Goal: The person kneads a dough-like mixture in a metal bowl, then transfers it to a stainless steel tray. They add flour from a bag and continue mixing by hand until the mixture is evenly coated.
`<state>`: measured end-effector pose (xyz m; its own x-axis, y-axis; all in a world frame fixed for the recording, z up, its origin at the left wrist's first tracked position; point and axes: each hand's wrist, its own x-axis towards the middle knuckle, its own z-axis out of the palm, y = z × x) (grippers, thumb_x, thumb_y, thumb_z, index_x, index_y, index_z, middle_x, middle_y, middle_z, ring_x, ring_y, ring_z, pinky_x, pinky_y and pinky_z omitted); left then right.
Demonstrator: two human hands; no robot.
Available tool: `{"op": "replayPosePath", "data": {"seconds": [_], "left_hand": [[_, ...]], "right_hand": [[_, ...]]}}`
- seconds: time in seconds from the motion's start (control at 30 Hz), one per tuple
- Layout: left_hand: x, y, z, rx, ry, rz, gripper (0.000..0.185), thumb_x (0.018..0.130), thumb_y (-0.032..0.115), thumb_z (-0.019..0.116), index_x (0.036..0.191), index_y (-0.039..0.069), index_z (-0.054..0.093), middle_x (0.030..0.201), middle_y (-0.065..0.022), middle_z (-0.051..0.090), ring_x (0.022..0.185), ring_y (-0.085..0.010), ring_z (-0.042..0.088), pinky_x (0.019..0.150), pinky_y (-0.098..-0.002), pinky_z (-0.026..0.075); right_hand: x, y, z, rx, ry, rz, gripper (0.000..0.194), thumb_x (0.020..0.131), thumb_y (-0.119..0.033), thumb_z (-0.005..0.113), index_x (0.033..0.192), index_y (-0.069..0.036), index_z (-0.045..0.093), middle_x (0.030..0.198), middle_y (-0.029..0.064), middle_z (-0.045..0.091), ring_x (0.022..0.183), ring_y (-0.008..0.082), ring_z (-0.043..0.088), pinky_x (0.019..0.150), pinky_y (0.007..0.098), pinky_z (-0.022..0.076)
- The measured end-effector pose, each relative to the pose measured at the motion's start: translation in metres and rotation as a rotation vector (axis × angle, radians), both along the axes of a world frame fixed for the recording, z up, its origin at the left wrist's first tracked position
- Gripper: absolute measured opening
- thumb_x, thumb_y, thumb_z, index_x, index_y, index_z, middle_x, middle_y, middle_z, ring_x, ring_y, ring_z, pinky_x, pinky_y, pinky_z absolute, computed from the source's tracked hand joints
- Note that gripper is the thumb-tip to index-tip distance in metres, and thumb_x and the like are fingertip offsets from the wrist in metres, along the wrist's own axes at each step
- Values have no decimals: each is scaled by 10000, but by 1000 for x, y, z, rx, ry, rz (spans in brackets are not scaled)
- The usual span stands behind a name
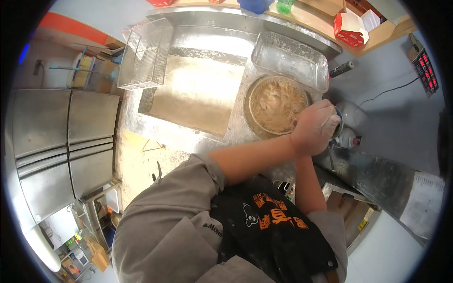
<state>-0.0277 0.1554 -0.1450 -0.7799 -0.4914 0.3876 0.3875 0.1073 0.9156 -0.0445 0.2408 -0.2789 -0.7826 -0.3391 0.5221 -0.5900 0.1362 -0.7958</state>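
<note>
My left hand [313, 129] is bent over at the right rim of a round bowl of pale, floury mixture [277, 102]. Its fingers are curled and partly out of sight. My right forearm comes up beneath my left wrist, and my right hand [331, 121] seems pressed close against the left, mostly hidden; floury fingers show there. Just beyond the hands, a round container's blue-green rim [341, 123] is partly covered. What either hand holds cannot be made out. The bowl rests on a wider round metal base [252, 123].
Behind the bowl lies a floury rectangular metal tray [290, 58]. A wire mesh basket [145, 55] stands at the back left, beside a broad flour-dusted recessed surface [201, 92]. Open red-and-white cartons [352, 30] sit on the shelf. A digital control panel [425, 70] hangs at right.
</note>
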Motion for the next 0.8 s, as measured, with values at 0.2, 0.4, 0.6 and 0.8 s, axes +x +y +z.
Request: {"op": "replayPosePath", "data": {"seconds": [0.2,0.4,0.6,0.8], "left_hand": [[-14,-13,28,59,112,75,217,1019,169,567,859,33,616,949,-164,577,815,-398,599,746,-473,504],[0,-24,39,305,-63,174,180,1029,164,565,927,16,578,946,-177,571,820,-388,601,762,-457,505],[-3,-38,24,165,36,129,196,1027,151,568,911,3,516,847,-166,500,746,-381,535,712,-462,461],[3,-41,18,154,138,139,215,1009,140,585,870,-2,503,838,-176,471,765,-386,519,695,-472,440]], "right_hand": [[-13,-2,14,8,28,7,367,902,-117,759,1253,-43,682,1335,174,658,1223,361,635,1046,435,504],[-14,-13,23,27,38,4,364,901,-116,756,1250,-43,683,1332,173,659,1220,362,636,1043,435,505],[-14,-14,36,44,46,-3,361,901,-114,754,1248,-42,685,1329,173,660,1217,362,637,1040,436,506],[-14,-15,43,64,49,0,358,901,-113,752,1245,-41,686,1326,173,661,1214,363,638,1036,436,507]]}}
